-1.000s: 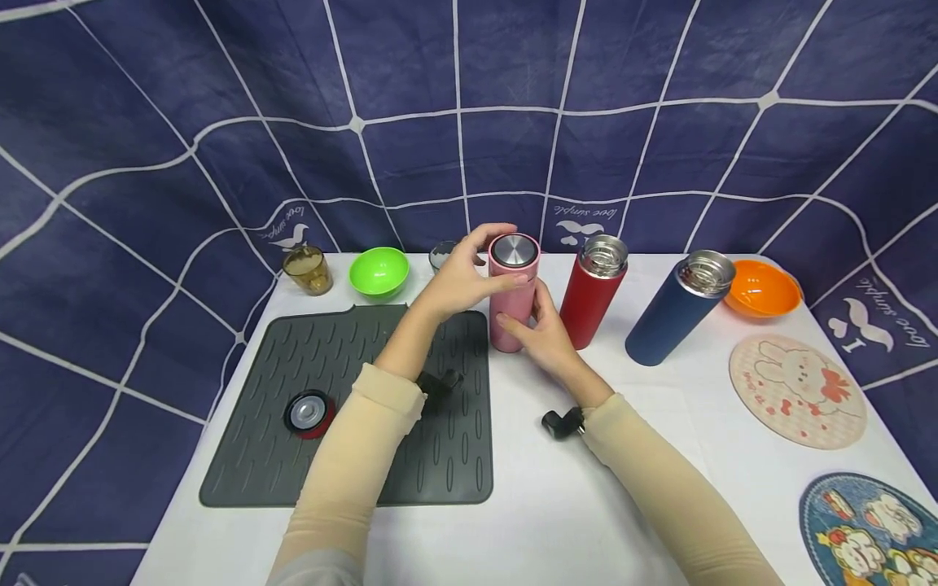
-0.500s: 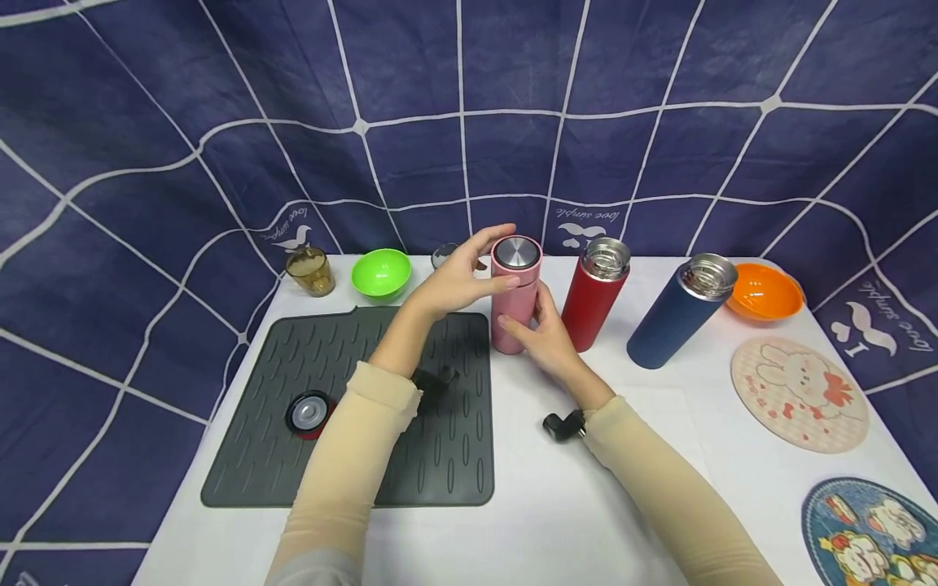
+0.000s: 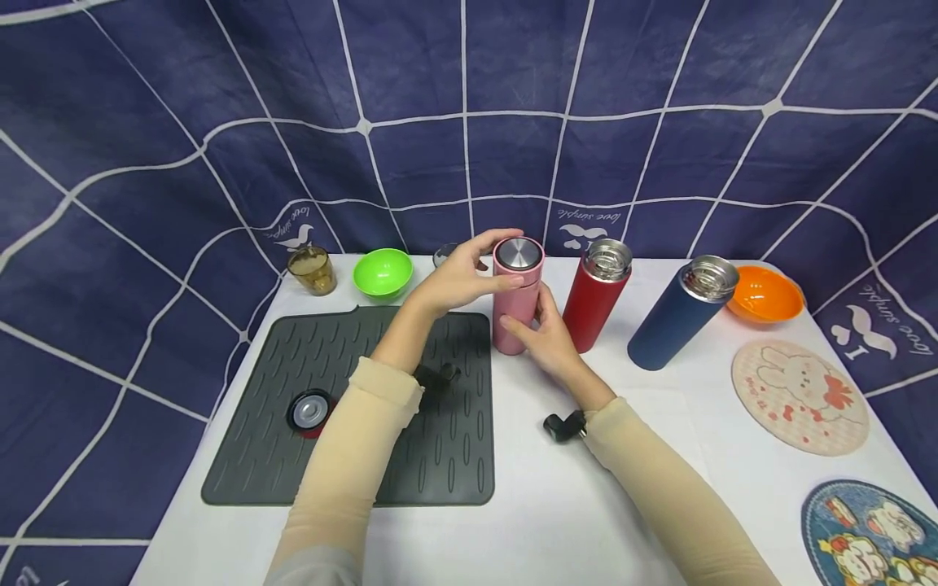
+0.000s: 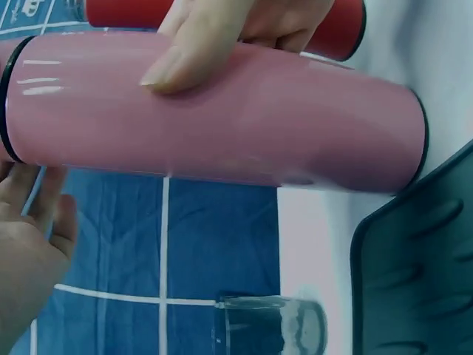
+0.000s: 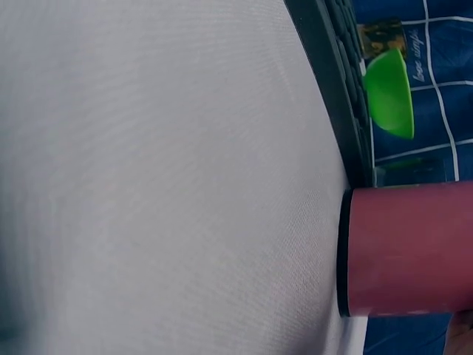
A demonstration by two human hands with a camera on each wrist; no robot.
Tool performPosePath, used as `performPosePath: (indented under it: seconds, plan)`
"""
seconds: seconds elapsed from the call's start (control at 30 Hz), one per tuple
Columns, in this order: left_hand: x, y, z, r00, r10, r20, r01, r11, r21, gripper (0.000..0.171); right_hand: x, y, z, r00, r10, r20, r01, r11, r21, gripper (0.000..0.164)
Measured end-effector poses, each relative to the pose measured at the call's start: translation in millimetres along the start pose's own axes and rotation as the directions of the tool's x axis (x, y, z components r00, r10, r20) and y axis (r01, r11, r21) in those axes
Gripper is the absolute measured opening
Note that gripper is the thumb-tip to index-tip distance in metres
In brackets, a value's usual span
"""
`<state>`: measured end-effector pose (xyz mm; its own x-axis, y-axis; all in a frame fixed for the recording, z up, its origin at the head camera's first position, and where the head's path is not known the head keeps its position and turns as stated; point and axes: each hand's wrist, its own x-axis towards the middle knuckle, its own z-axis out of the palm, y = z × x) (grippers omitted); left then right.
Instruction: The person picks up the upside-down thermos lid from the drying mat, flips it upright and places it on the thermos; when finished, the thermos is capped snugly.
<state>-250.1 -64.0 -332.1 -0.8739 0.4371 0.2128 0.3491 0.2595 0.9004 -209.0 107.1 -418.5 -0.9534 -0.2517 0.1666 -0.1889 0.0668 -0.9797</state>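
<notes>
A pink thermos bottle (image 3: 513, 313) stands upright on the white table, topped by its pink lid (image 3: 519, 254) with a silver disc. My left hand (image 3: 458, 281) grips the lid from the left, thumb across its front and fingers round the back. Lower down, my right hand (image 3: 548, 338) holds the body from the right, its thumb on the front. In the left wrist view the right thumb presses the pink body (image 4: 295, 126), and left-hand fingers (image 4: 37, 207) reach behind the lid end. The right wrist view has the bottle's black-edged base (image 5: 406, 251) on the cloth.
Right of the bottle stand a lidless red thermos (image 3: 593, 305) and a lidless blue one (image 3: 670, 321). A red-and-black lid (image 3: 311, 411) lies on the grey mat (image 3: 256, 456). Green bowl (image 3: 383, 274), brown glass (image 3: 313, 270) and orange bowl (image 3: 765, 295) line the back; two round mats lie right.
My left thumb and fingers have shifted slightly around the lid, back left and then right again. The bottle and my right hand keep their place; the view has drifted a little.
</notes>
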Motion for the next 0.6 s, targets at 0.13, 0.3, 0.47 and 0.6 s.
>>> performPosePath:
  seconds: [0.13,0.3,0.47,0.6]
  plan:
    - [-0.2,2.8,10.7,0.993,-0.007,-0.118,0.017,0.996,0.086,0.077,1,1,-1,1.000,-0.011,-0.003,0.011,1.000,-0.011,0.076]
    - [1.1,4.0,13.9,0.984,0.003,-0.180,0.010,0.997,0.070,0.069,0,0,-2,1.000,-0.020,-0.013,0.020,1.000,-0.008,0.078]
    - [2.5,1.0,-1.5,0.999,-0.005,0.032,0.006,0.999,-0.034,0.065,-1,0,-2,1.000,0.000,-0.003,0.000,1.000,-0.013,0.078]
    - [-1.1,4.5,8.2,0.997,-0.024,-0.076,0.028,0.998,0.048,0.075,0,1,-1,1.000,-0.001,0.005,0.001,1.000,-0.024,0.075]
